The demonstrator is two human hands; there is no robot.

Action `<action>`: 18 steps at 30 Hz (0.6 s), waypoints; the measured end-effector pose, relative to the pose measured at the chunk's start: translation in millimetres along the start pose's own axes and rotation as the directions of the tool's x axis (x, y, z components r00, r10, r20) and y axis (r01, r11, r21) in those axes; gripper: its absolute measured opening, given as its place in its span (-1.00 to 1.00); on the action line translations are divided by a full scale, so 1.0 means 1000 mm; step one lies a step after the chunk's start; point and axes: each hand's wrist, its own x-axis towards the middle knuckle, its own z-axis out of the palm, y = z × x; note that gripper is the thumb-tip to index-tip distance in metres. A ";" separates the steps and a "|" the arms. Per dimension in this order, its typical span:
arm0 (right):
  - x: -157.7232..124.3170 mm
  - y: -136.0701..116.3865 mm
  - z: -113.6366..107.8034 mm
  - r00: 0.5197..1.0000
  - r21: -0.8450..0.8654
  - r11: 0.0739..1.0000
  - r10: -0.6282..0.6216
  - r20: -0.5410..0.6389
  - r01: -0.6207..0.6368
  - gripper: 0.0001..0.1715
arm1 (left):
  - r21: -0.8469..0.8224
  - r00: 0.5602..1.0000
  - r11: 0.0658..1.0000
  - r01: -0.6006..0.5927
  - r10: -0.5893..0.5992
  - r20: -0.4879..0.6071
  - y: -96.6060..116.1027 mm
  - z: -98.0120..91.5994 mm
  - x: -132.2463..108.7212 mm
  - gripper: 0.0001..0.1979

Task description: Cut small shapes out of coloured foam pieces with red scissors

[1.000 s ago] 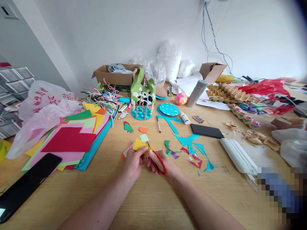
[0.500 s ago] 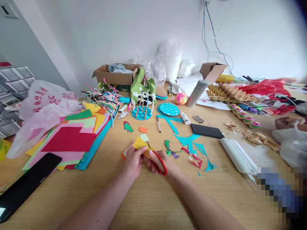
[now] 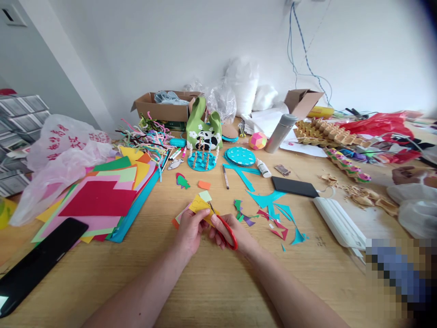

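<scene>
Little moved since earlier frame: your hands keep same spot, tabletop (image 3: 205, 282) centre. Your left hand (image 3: 189, 230) pinches yellow foam piece (image 3: 200, 206), fingers clenched on it. Your right hand (image 3: 235, 234), at 3 o'clock of it, grips red scissors (image 3: 227, 230), blades at foam. Risk: left fingertips close to blades, could get nicked; thin foam may twist, cut wanders.
</scene>
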 end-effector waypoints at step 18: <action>-0.001 -0.002 0.000 1.000 -0.059 0.998 0.023 -0.001 -0.023 -0.08 | -0.001 1.000 1.000 -0.008 0.008 -0.001 0.005 -0.002 0.001 -0.75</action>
